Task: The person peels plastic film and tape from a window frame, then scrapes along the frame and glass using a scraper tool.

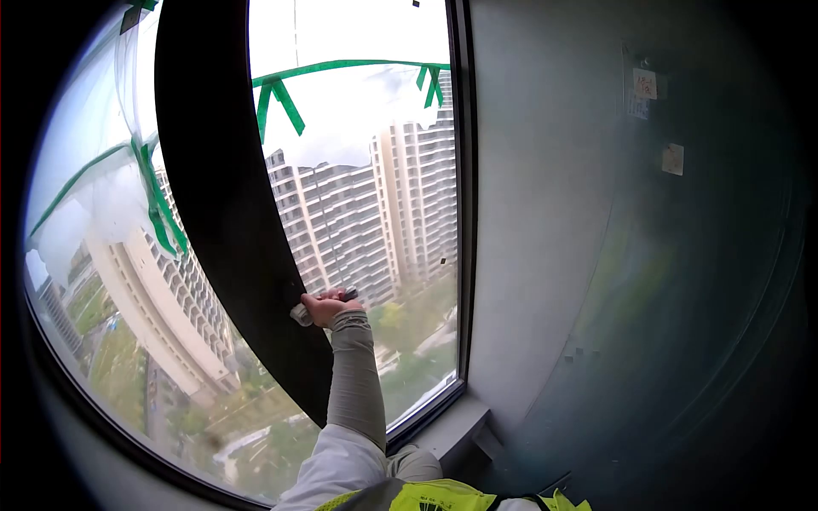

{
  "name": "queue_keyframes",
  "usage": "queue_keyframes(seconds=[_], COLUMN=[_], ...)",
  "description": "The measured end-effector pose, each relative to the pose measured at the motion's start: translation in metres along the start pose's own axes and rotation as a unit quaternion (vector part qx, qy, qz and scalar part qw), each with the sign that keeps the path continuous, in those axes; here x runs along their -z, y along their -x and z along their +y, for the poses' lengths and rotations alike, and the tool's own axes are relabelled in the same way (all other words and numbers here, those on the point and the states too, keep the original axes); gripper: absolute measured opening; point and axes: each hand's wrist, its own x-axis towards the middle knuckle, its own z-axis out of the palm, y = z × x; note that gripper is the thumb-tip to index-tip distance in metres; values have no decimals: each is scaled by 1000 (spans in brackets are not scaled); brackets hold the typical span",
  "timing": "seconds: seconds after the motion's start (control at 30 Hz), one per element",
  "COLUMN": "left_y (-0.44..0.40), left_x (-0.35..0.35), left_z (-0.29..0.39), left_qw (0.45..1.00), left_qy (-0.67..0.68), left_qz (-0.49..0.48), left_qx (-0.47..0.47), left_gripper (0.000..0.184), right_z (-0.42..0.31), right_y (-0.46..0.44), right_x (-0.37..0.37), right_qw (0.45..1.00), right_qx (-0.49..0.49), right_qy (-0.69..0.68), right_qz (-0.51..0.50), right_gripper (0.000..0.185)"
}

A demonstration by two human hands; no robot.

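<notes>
My left hand [326,308] reaches up in front of the window, with its fingers curled closed. It grips a small object whose pale, clear-looking end [301,315] shows on the left, against the black window post [226,213]. A dark end [349,294] sticks out at the right of the fingers. Most of what I hold is hidden, so I cannot tell its kind. Behind the hand is the right window pane [409,332]. My right hand is out of view.
Green tape [358,63] and thin plastic film [341,111] hang across the panes. High-rise buildings [341,213] stand outside. To the right are a grey wall [537,170], a sill [447,430] and a greenish, glassy surface [682,272] with small paper labels [673,159].
</notes>
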Motion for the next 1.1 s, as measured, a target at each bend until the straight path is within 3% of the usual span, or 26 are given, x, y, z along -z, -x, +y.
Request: queue_keyframes(seconds=[0.3,0.53,0.63,0.77,0.83,0.93,0.97,1.03,1.1], left_y=[13,-3,-26,-47,-47,-50,-60,-49,-55], left_x=[-1,-17,-30,-39,-33,-29,-30,-33,-33], left_z=[16,3,5,1,4,2,-3,-2,-5], left_qw=[998,993,987,974,971,973,974,973,975], left_qy=[0,-57,-71,-72,-168,-170,-142,-130,-107], left_qz=[-34,80,142,214,171,151,170,174,175], left_qx=[52,-66,-33,-4,-12,-28,-55,-77,-82], left_gripper=[29,24,19,28,29,28,25,22,19], right_z=[8,22,31,47,51,52,48,58,81], right_y=[12,18,22,24,29,32,31,37,38], right_x=[22,36,44,51,54,56,56,52,48], right_qw=[1000,998,998,995,993,988,989,993,997], right_qx=[4,-3,0,17,35,84,74,-81,-47], right_qy=[10,27,26,32,36,50,54,41,3], right_qz=[13,48,63,90,103,121,116,76,64], right_gripper=[40,41,41,41,41,42,42,37,32])
